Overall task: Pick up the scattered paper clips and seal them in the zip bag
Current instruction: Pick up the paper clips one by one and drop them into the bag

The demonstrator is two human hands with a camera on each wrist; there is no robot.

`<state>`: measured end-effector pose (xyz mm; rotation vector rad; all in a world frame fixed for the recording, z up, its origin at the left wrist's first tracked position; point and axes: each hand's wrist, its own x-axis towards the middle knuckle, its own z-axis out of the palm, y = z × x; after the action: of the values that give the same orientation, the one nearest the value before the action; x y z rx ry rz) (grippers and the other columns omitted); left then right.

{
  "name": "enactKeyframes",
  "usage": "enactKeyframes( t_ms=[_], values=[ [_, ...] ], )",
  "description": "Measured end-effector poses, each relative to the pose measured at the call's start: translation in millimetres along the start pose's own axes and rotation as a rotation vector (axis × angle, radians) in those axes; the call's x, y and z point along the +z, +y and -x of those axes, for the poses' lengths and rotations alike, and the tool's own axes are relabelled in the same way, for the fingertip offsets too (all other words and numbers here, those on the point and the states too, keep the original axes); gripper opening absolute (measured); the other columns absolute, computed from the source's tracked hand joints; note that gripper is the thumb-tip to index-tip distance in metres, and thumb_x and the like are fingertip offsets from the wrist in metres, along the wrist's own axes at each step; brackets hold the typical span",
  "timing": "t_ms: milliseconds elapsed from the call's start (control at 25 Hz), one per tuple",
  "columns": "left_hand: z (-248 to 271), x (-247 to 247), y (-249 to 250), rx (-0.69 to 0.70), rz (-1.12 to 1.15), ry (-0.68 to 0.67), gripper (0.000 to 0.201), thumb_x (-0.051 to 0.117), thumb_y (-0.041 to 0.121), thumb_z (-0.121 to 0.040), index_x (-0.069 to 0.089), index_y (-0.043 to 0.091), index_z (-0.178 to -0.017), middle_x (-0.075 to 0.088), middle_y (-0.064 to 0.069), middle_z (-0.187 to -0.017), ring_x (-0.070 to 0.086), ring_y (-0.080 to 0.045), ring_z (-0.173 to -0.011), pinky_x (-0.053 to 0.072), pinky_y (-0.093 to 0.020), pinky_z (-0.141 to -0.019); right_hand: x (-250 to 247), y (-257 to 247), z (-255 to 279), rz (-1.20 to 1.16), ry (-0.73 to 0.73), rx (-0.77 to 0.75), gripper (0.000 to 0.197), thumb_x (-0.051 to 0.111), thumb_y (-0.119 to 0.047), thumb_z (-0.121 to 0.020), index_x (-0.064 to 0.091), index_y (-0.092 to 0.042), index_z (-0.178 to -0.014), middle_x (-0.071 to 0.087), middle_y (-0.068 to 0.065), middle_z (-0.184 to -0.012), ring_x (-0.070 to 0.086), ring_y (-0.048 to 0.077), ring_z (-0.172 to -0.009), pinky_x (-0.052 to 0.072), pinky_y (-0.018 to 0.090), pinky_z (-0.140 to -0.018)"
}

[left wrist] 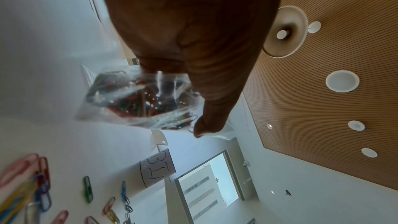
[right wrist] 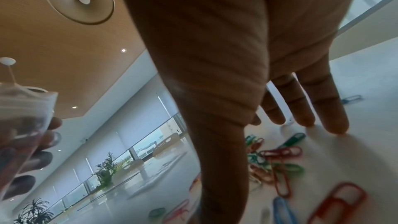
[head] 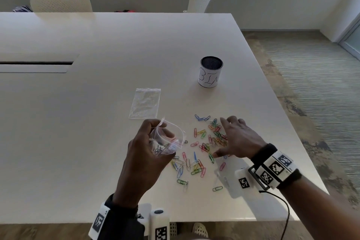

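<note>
Mesh cup point(head: 211, 72) reads "BIN"; left hand point(head: 145, 154) grips zip bag point(head: 168, 139), right hand point(head: 236, 139) splayed

The left hand point(head: 144, 154) grips a clear zip bag point(head: 168, 139) above the white tabletop point(head: 97, 48), mouth open, a few clips inside. The right hand point(head: 236, 140), fingers spread, hovers over the scattered coloured paper clips point(head: 202, 150) — whether it touches them cannot be told. A second, flat zip bag point(head: 145, 103) lies beyond; farther right stands a mesh cup point(head: 211, 71) with a handwritten label. Two pale chairs point(head: 61, 2) sit at the far edge.
</note>
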<state>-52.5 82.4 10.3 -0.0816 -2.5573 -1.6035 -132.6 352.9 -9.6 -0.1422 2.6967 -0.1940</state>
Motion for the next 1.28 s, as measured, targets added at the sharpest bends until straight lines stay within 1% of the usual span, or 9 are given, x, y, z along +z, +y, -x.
enactKeyframes(
  t_ms=[200, 360, 560, 760, 880, 1000, 1080, 1160, 1280],
  values=[
    [0.5, 1.3, 0.3, 0.002, 0.004, -0.001, 0.045, 0.086, 0.024, -0.081, 0.058, 0.032, -0.116, 0.076, 0.017, -0.101, 0.072, -0.017, -0.086, 0.063, -0.037, -0.069, 10.6, -6.7, -8.5, -0.082, 0.034, -0.004, 0.121, 0.083, -0.075, -0.059, 0.032, -0.019, -0.154, 0.038, 0.011, -0.145, 0.042, 0.032, -0.137, 0.043, 0.047, -0.116],
    [0.3, 2.7, 0.7, -0.005, -0.002, -0.006, 0.045, 0.086, 0.024, -0.082, 0.057, 0.034, -0.115, 0.076, 0.017, -0.102, 0.071, -0.018, -0.080, 0.062, -0.046, -0.067, 19.9, -17.9, -8.5, -0.154, 0.070, -0.067, 0.093, 0.087, -0.059, -0.069, 0.045, -0.025, -0.145, 0.043, 0.007, -0.138, 0.048, 0.027, -0.130, 0.045, 0.042, -0.114],
    [0.1, 2.5, -0.3, 0.005, -0.005, -0.013, 0.045, 0.086, 0.025, -0.081, 0.058, 0.033, -0.115, 0.076, 0.020, -0.102, 0.072, -0.010, -0.086, 0.060, -0.027, -0.067, 28.8, -25.5, -6.9, -0.184, 0.173, -0.140, 0.042, 0.078, -0.036, -0.089, 0.062, -0.024, -0.126, 0.055, 0.004, -0.128, 0.059, 0.022, -0.115, 0.047, 0.030, -0.101],
    [0.4, 3.2, -0.2, 0.010, -0.017, -0.017, 0.046, 0.087, 0.022, -0.081, 0.058, 0.033, -0.115, 0.075, 0.022, -0.101, 0.072, -0.005, -0.089, 0.056, -0.017, -0.069, 35.5, -27.2, -8.3, -0.168, 0.302, -0.198, 0.015, 0.071, -0.021, -0.096, 0.072, -0.017, -0.111, 0.065, 0.004, -0.113, 0.067, 0.021, -0.096, 0.048, 0.022, -0.085],
    [1.0, 3.9, 2.1, 0.015, -0.007, -0.019, 0.044, 0.087, 0.023, -0.082, 0.059, 0.033, -0.114, 0.075, 0.023, -0.100, 0.072, -0.003, -0.088, 0.053, -0.010, -0.066, 34.9, -26.2, -11.5, -0.156, 0.341, -0.207, 0.012, 0.068, -0.013, -0.098, 0.079, -0.013, -0.103, 0.071, 0.005, -0.103, 0.068, 0.016, -0.086, 0.052, 0.019, -0.080],
    [1.8, 4.9, 3.4, 0.005, 0.007, -0.027, 0.044, 0.087, 0.022, -0.082, 0.059, 0.031, -0.114, 0.074, 0.023, -0.101, 0.072, -0.001, -0.086, 0.052, -0.008, -0.063, 29.7, -24.5, -13.9, -0.219, 0.337, -0.188, 0.011, 0.073, -0.007, -0.094, 0.082, -0.011, -0.097, 0.078, 0.006, -0.098, 0.070, 0.014, -0.082, 0.041, 0.004, -0.069],
    [2.5, 5.6, 3.6, 0.001, 0.013, -0.028, 0.044, 0.087, 0.022, -0.082, 0.059, 0.032, -0.115, 0.075, 0.022, -0.101, 0.072, -0.001, -0.085, 0.052, -0.009, -0.063, 25.8, -21.5, -15.0, -0.300, 0.342, -0.173, 0.011, 0.076, -0.005, -0.090, 0.083, -0.009, -0.097, 0.080, 0.006, -0.097, 0.073, 0.013, -0.082, 0.041, 0.000, -0.068],
    [3.0, 6.2, 3.2, 0.001, 0.016, -0.030, 0.044, 0.087, 0.022, -0.082, 0.059, 0.032, -0.115, 0.075, 0.021, -0.100, 0.072, -0.001, -0.086, 0.053, -0.010, -0.062, 22.5, -17.0, -14.6, -0.407, 0.335, -0.169, 0.012, 0.080, -0.005, -0.087, 0.083, -0.009, -0.098, 0.082, 0.005, -0.096, 0.075, 0.011, -0.082, 0.053, 0.006, -0.075],
    [2.8, 6.8, 3.4, 0.000, 0.016, -0.033, 0.044, 0.087, 0.024, -0.082, 0.059, 0.032, -0.115, 0.074, 0.022, -0.101, 0.072, 0.000, -0.087, 0.054, -0.010, -0.062, 14.4, -11.2, -10.1, -0.649, 0.271, -0.112, 0.011, 0.083, -0.005, -0.085, 0.083, -0.010, -0.094, 0.082, 0.003, -0.091, 0.078, 0.011, -0.081, 0.065, 0.027, -0.084]
  ],
)
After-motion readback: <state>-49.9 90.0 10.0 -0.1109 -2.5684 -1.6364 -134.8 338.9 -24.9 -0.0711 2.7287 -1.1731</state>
